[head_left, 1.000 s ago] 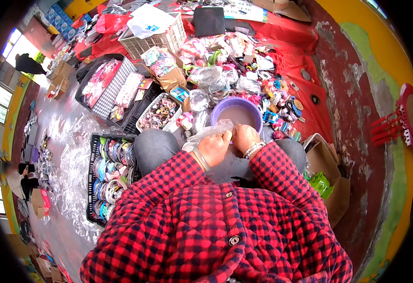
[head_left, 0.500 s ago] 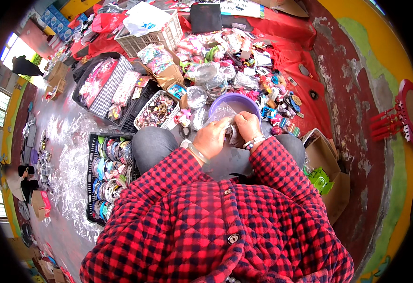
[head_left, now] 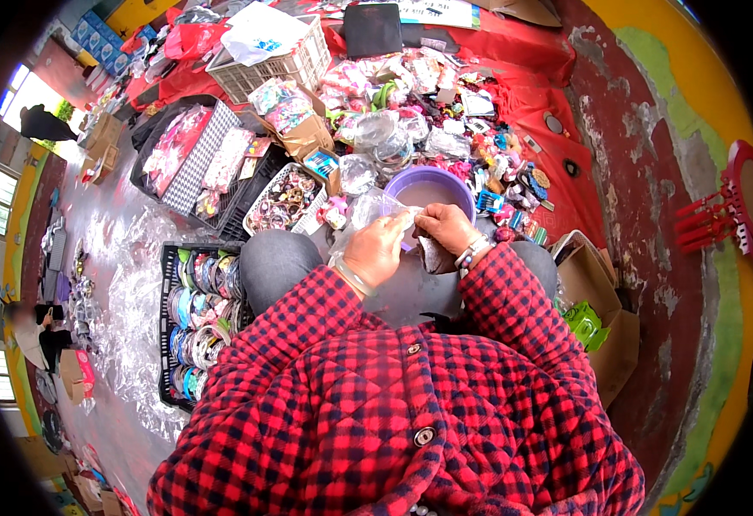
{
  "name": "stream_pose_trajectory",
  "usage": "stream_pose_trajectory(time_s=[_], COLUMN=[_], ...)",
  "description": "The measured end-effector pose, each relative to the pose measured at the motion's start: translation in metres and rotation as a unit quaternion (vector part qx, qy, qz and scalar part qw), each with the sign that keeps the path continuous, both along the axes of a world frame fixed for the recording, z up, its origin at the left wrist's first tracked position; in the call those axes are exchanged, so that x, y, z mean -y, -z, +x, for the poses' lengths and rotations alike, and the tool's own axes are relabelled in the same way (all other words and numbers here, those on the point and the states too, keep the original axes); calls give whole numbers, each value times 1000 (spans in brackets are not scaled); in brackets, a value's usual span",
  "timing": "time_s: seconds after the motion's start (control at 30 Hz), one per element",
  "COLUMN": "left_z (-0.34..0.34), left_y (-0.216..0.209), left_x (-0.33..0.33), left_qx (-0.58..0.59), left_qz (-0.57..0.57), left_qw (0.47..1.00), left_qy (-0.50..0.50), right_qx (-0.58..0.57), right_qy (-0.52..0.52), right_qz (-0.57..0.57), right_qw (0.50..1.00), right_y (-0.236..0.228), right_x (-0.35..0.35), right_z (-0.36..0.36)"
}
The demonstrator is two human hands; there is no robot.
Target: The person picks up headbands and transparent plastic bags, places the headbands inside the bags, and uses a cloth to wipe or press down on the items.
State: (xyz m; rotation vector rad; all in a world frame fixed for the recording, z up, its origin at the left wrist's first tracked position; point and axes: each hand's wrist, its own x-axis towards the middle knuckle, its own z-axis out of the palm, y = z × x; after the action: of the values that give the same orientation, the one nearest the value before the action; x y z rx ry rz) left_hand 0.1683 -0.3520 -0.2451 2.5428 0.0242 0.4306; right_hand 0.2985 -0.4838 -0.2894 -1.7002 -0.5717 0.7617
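Observation:
Between my knees, my left hand is closed on a crumpled clear plastic bag, which spreads out beyond its fingers. Close beside it, my right hand pinches with thumb and fingers. From under that hand hangs a brownish-grey, cloth-like piece with a paler edge; its kind is not clear. The fingertips of both hands nearly meet. Just past them stands a round purple basin, its near rim partly covered by the hands and the bag.
At my left knee sits a black crate of headbands. Ahead are a white basket of hair ties, wrapped accessories heaped on red cloth, and a beige crate. An open cardboard box is at my right. Plastic sheeting covers the left floor.
The clear bag has shifted left, away from the basin's middle. My hands have drawn slightly apart, and more of the brownish-grey piece shows below my right hand.

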Motion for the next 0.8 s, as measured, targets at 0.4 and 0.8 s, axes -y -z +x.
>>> stream_pose_trajectory(time_s=[0.4,0.8], left_z=[3,6], left_y=[8,21], left_x=[2,11], left_qx=[51,82], left_qz=[127,153], left_qw=[990,984], left_qy=[31,39], right_qx=[166,229], right_qy=[-30,95], right_qz=[-98,-159], right_qw=[981,956], right_y=[-8,-24], right_x=[1,-1], right_z=[-7,-23])
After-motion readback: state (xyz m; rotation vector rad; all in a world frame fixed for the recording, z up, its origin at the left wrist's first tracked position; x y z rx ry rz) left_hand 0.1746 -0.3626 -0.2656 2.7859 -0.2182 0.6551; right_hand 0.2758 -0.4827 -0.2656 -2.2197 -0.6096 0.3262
